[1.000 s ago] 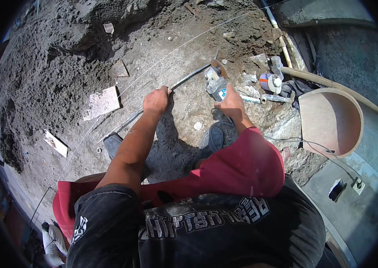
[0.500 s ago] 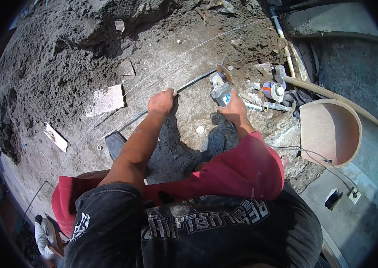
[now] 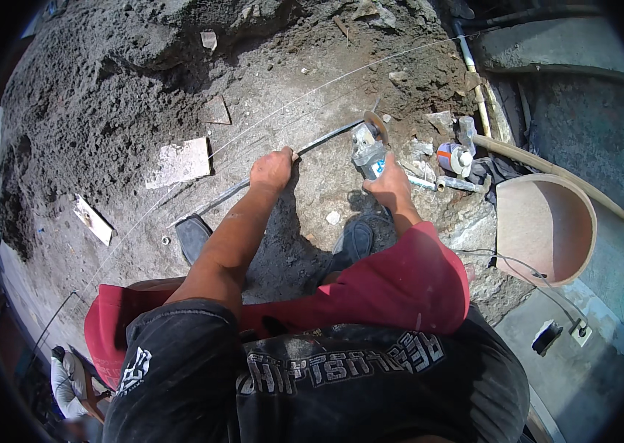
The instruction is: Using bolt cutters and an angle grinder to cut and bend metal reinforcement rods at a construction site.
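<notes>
My left hand (image 3: 271,169) is closed around a thin grey metal bar (image 3: 330,135) lying slantwise just over the dusty ground. In my right hand (image 3: 391,184) is an angle grinder (image 3: 368,151), gripped by its body. Its brownish cutting disc (image 3: 377,128) stands on edge at the far end of the bar. Whether the disc touches the metal, I cannot tell. The bar's near end reaches back toward my left shoe (image 3: 194,238).
Broken tiles (image 3: 183,162) and a heap of grey sand (image 3: 98,103) lie left. A taut string (image 3: 312,90) crosses beyond the bar. At right are a hammer (image 3: 548,157), a can (image 3: 453,159), a curved tan container (image 3: 533,221) and a cord by an outlet (image 3: 582,332).
The view has shifted slightly. Both hands, the grinder and the bar keep nearly the same places relative to one another.
</notes>
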Demonstrator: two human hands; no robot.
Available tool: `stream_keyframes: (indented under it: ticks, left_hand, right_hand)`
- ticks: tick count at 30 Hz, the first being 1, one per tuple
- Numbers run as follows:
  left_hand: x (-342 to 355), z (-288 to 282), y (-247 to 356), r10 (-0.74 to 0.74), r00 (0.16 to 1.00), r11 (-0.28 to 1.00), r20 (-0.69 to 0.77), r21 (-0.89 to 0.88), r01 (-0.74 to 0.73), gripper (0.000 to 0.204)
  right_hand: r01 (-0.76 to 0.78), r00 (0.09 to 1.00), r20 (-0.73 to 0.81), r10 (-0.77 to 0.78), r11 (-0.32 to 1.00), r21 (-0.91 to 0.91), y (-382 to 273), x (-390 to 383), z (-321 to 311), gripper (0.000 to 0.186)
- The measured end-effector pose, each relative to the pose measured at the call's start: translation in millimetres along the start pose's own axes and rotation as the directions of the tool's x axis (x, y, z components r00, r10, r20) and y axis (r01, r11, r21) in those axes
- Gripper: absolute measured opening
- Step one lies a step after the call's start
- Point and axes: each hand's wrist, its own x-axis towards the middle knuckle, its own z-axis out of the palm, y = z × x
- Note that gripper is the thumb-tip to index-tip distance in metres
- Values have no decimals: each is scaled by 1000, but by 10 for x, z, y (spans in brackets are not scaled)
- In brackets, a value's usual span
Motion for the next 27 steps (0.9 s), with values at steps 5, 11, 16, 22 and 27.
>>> stream_keyframes:
  ticks: [5,11,16,22,27]
  left_hand:
    - [-8,12,8,2,1000,1000,-3,-1,-2,22]
    - [-29,-21,13,-3,1000,1000,-1,0,3,22]
    - [-32,-11,29,-3,1000,1000,-4,2,3,22]
    - [-14,17,7,0,1000,1000,2,2,0,19]
    - [-15,-3,26,-9,1000,1000,10,-4,9,19]
  right_hand:
    - [4,1000,-8,-5,1000,-4,0,10,-2,68]
    - [4,1000,-12,-4,1000,0,-7,5,0,66]
    - [2,1000,-14,-2,1000,-2,-6,4,-5,67]
    - [-4,1000,-6,4,1000,-15,-36,-4,-29,67]
    - [-12,1000,9,13,999,-30,-39,6,-40,67]
